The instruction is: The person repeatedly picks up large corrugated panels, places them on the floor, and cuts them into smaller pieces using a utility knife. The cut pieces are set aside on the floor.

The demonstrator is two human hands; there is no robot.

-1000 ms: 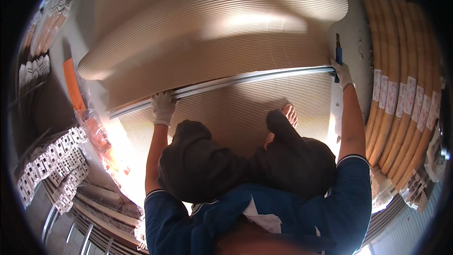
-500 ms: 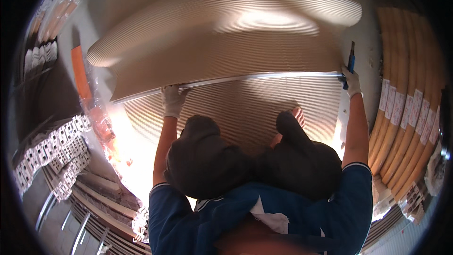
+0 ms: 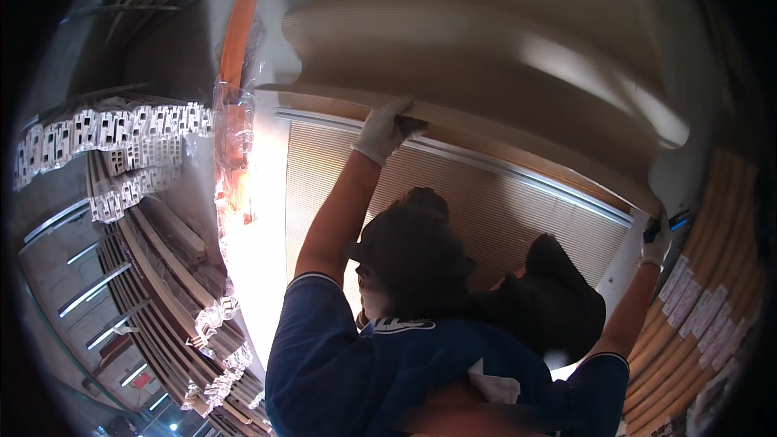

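Note:
A wide sheet of corrugated cardboard [image 3: 486, 57] curves up in front of me, its near edge raised. At the left part of that edge, my left hand [image 3: 382, 133], in a white glove with dark fingers, is closed on the cardboard. My right hand [image 3: 657, 244], gloved too, grips the edge's right end, and a blue utility knife [image 3: 680, 222] sticks out from it. Below the raised edge, a long shiny metal strip [image 3: 526, 174] lies across another piece of ribbed cardboard [image 3: 332, 166], close to my knees.
Bundled long tan pieces with white labels [image 3: 688, 299] lie along the right. On the left are stacked pale profiles [image 3: 121, 133] with hollow ends and a rack of long lengths [image 3: 137, 275]. An orange strip [image 3: 236, 48] under clear plastic runs along the floor beside the cardboard.
The far sheet's near edge has come up off the metal strip, now apart from the near piece. My left hand moved from the strip to that edge. The view has turned left.

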